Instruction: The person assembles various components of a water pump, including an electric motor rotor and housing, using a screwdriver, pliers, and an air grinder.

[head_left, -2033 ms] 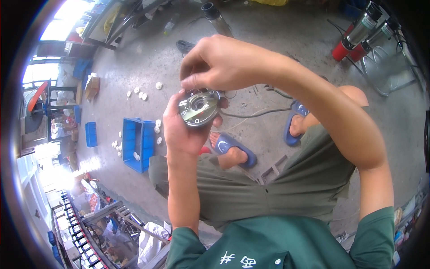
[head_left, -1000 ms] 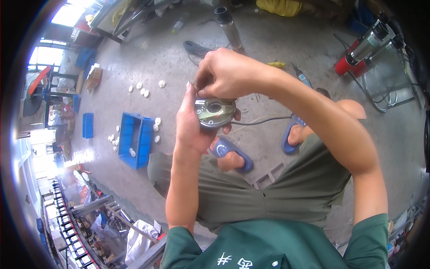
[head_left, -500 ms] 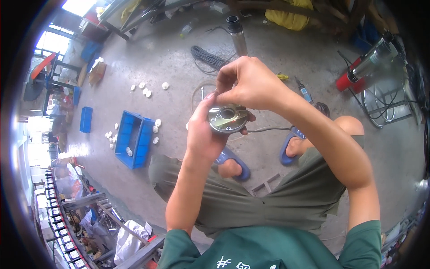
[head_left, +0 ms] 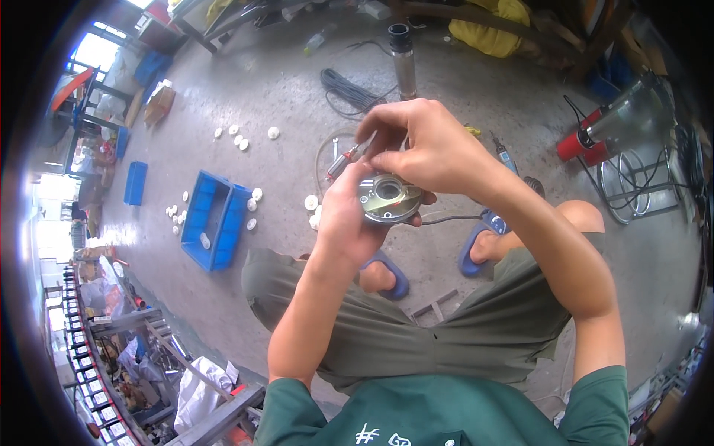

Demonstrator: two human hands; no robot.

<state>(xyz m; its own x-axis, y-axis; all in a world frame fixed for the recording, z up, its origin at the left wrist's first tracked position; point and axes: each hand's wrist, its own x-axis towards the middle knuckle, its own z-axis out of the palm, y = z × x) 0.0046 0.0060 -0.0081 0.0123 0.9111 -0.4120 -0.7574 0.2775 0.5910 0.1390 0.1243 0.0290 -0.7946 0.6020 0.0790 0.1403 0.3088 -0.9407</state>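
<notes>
My left hand [head_left: 348, 215] grips a round metal part [head_left: 388, 195], greenish-silver with a hole in its middle, its thumb along the near-left rim and fingertips showing at the right side. Over the part's far edge, my right hand [head_left: 428, 145] bends its fingers together in a pinch. What those fingers hold, if anything, is hidden. A slim tool with red and silver sections [head_left: 342, 162] shows just beyond my left thumb; I cannot tell whether it lies on the floor or touches the hand. A dark cable [head_left: 454, 218] runs behind the part toward my right foot.
To the left stands a blue crate [head_left: 216, 221], with several white round pieces [head_left: 274, 133] scattered around it. Ahead are a steel cylinder [head_left: 402, 59] and a coiled black cable [head_left: 346, 89]. A red-and-silver cylinder [head_left: 580, 141] is by a metal rack at right.
Both hands and the metal part have shifted slightly right in the picture, while the view has turned a little. The red and silver tool beside my left thumb now shows.
</notes>
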